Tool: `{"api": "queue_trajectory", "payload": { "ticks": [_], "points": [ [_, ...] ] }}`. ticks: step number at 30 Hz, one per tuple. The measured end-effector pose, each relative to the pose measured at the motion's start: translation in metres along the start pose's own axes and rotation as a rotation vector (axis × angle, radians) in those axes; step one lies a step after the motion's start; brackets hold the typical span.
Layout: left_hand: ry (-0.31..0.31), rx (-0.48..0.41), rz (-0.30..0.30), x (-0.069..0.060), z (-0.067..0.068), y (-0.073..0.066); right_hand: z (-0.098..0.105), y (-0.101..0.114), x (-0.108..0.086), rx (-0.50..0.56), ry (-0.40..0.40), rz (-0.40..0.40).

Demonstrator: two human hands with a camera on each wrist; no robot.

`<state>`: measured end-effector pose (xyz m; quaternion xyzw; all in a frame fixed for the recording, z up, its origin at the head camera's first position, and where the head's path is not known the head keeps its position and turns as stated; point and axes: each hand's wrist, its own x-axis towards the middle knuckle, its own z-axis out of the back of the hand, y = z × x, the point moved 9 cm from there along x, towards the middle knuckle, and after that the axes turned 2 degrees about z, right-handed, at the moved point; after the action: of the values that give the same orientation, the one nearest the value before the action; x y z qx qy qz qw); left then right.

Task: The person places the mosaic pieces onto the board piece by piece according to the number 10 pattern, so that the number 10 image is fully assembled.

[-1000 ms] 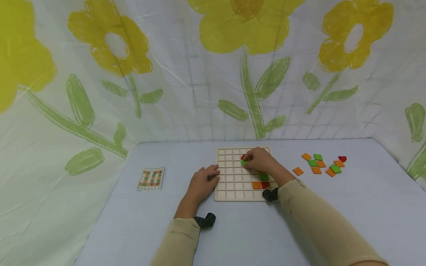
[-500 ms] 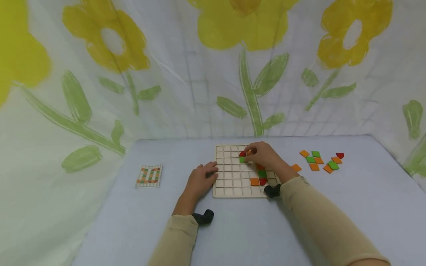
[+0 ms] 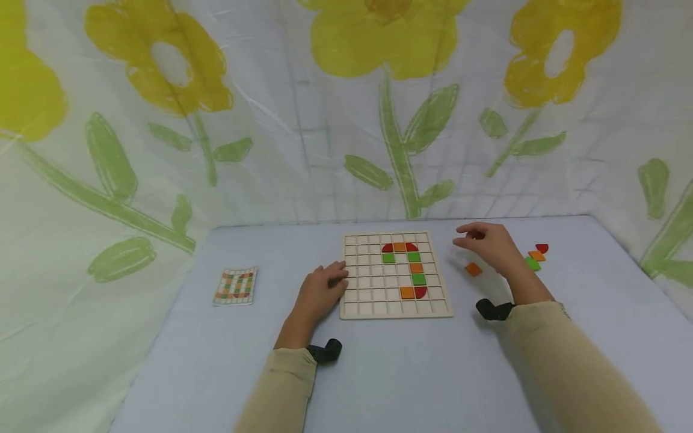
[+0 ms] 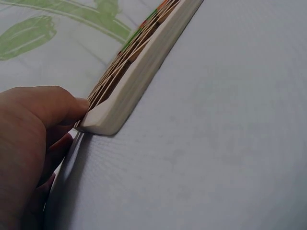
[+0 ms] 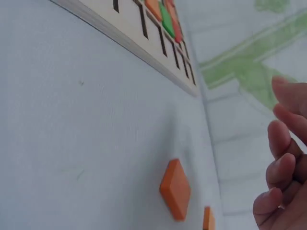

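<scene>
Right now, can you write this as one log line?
left hand: touching edge of grid board | right hand: above table, beside board, no tile visible in it | tiles: some on board, others loose on table

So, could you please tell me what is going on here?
A person is working with coloured tiles and a wooden grid board. Their left hand touches the board's left edge; their right hand, holding nothing visible, hovers right of it near a loose orange tile. Nine tiles sit in the board's cells, and a patterned card lies to its left.
</scene>
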<state>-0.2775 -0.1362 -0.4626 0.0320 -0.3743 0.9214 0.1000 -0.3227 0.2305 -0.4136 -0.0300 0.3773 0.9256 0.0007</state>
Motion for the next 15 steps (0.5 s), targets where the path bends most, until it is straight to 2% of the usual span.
{"api": "queue_trajectory", "payload": {
  "ticks": [5,10,15],
  "points": [
    [0.006,-0.031,0.002,0.000,0.001,0.001,0.005,-0.026,-0.020,0.035,-0.002,-0.081],
    [0.002,-0.016,0.011,0.000,0.002,0.001,0.000,-0.047,-0.032,0.056,0.028,-0.127],
    [0.015,-0.019,0.029,0.000,0.000,0.002,-0.008,-0.057,-0.038,0.009,0.073,-0.133]
  ]
}}
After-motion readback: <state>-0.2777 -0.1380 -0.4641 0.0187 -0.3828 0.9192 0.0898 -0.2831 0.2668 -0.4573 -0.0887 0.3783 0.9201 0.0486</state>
